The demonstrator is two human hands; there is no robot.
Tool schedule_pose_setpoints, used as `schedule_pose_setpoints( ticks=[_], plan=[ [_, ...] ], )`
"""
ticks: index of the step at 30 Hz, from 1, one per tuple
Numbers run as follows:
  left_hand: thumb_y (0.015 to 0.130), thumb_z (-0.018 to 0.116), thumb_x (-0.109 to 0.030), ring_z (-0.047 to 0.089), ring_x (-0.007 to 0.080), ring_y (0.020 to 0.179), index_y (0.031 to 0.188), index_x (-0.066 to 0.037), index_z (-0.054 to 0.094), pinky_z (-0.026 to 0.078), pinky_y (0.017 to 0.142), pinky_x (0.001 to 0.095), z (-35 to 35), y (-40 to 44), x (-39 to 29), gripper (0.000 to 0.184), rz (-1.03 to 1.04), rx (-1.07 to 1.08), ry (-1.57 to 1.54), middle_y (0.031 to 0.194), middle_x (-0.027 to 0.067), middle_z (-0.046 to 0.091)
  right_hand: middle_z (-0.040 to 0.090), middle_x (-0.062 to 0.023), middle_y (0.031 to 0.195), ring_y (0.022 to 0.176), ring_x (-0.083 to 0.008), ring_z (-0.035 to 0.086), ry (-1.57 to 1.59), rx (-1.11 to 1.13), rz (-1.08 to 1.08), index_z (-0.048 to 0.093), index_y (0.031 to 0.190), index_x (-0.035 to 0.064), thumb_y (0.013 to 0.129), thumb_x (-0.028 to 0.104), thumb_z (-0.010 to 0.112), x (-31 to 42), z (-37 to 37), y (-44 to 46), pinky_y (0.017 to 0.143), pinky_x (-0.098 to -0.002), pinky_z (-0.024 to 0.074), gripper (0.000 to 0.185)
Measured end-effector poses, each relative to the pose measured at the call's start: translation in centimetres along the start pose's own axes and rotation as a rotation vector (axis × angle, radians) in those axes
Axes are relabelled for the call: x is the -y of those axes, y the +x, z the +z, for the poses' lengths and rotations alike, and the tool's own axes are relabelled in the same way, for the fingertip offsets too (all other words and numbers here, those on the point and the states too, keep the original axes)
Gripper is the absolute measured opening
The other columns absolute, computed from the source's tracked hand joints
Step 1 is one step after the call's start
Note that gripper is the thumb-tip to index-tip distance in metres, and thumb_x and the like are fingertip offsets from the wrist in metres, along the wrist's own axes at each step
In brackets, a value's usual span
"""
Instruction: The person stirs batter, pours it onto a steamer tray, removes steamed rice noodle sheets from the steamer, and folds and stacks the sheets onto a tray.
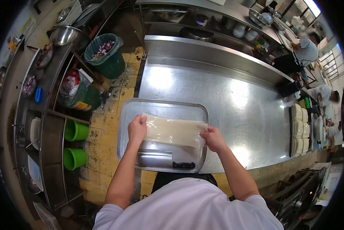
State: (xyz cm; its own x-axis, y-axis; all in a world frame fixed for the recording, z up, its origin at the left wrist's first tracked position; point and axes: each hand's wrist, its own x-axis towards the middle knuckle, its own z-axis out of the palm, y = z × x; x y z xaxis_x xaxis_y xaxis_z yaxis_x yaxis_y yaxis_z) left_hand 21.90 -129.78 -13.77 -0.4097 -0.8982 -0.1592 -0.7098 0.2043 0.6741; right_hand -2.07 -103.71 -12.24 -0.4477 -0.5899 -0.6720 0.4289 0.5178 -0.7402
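Observation:
A pale, cream-coloured flat slab in clear, shiny plastic wrap (174, 131) stretches between my two hands above a metal tray (126, 115). My left hand (137, 129) pinches its left end, thumb on top. At the opposite end, the fingers of my right hand (214, 138) are closed on the loose plastic at the corner. Nearer my body, a wide-bladed knife with a black handle (183, 165) lies in the tray, its blade pointing left. What exactly is inside the wrap I cannot tell.
Stacked pale packs (300, 130) stand at the right end of the steel table (233, 111). Lined green bins (112, 61) and lime-green buckets (75, 158) are on the left, by a steel counter. Other people (306, 51) work at the far right.

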Motion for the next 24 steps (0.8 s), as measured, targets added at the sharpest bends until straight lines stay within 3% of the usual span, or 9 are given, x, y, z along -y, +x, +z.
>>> schedule_pose_setpoints(
  ticks=[6, 10, 15, 18, 21, 24],
  plan=[
    [0.097, 0.065, -0.038, 0.068, 0.0446, 0.099, 0.112, -0.005, 0.066, 0.052, 0.086, 0.0526, 0.9, 0.1, 1.5, 0.035, -0.003, 0.031, 0.116, 0.102, 0.0229, 0.073, 0.069, -0.0118, 0.11, 0.085, -0.0197, 0.069, 0.024, -0.019, 0.03, 0.06, 0.133, -0.0039, 0.096, 0.005, 0.061, -0.5, 0.3, 0.7, 0.068, -0.0355, 0.0595, 0.038],
    [0.094, 0.069, -0.039, 0.067, 0.0432, 0.106, 0.124, -0.004, 0.058, 0.052, 0.089, 0.0509, -1.0, -1.5, 1.0, 0.049, -0.093, 0.166, 0.21, 0.112, 0.0246, 0.071, 0.069, -0.0123, 0.109, 0.089, -0.0216, 0.069, -0.045, -0.08, -0.023, 0.057, 0.138, -0.0052, 0.094, 0.006, 0.062, -0.9, -0.4, 0.5, 0.07, -0.0366, 0.0593, 0.045],
    [0.092, 0.071, -0.036, 0.067, 0.0429, 0.108, 0.134, -0.002, 0.051, 0.052, 0.09, 0.0499, -2.5, -3.6, 2.4, 0.057, -0.12, 0.235, 0.28, 0.116, 0.0256, 0.07, 0.07, -0.015, 0.11, 0.091, -0.0207, 0.068, -0.348, -0.271, -0.251, 0.058, 0.135, -0.0075, 0.091, 0.008, 0.064, -1.6, -0.9, -1.5, 0.077, -0.0329, 0.0567, 0.047],
    [0.093, 0.07, -0.033, 0.068, 0.0425, 0.104, 0.135, -0.002, 0.051, 0.052, 0.089, 0.05, -3.7, -4.3, 2.0, 0.055, -0.122, 0.149, 0.281, 0.109, 0.0229, 0.072, 0.072, -0.0181, 0.109, 0.094, -0.0237, 0.071, -0.426, -0.34, -0.343, 0.061, 0.13, -0.0076, 0.091, 0.01, 0.064, -2.5, -0.9, -3.2, 0.083, -0.0344, 0.0562, 0.043],
    [0.094, 0.069, -0.031, 0.069, 0.0411, 0.098, 0.134, -0.003, 0.052, 0.052, 0.087, 0.0503, -4.6, -5.4, -1.0, 0.052, -0.091, 0.194, 0.27, 0.095, 0.0194, 0.075, 0.073, -0.02, 0.11, 0.097, -0.027, 0.072, -0.481, -0.346, -0.34, 0.064, 0.127, -0.0056, 0.091, 0.013, 0.065, -3.5, -0.6, -4.9, 0.086, -0.0366, 0.0562, 0.041],
    [0.094, 0.068, -0.03, 0.07, 0.0403, 0.091, 0.133, -0.004, 0.055, 0.052, 0.083, 0.0508, -1.7, -7.0, -2.7, 0.048, 0.089, 0.258, 0.222, 0.084, 0.0168, 0.074, 0.074, -0.0185, 0.11, 0.097, -0.0262, 0.072, -0.489, -0.317, -0.307, 0.065, 0.127, -0.0035, 0.092, 0.015, 0.067, -4.0, 0.2, -7.1, 0.088, -0.037, 0.0559, 0.04]
  ],
)
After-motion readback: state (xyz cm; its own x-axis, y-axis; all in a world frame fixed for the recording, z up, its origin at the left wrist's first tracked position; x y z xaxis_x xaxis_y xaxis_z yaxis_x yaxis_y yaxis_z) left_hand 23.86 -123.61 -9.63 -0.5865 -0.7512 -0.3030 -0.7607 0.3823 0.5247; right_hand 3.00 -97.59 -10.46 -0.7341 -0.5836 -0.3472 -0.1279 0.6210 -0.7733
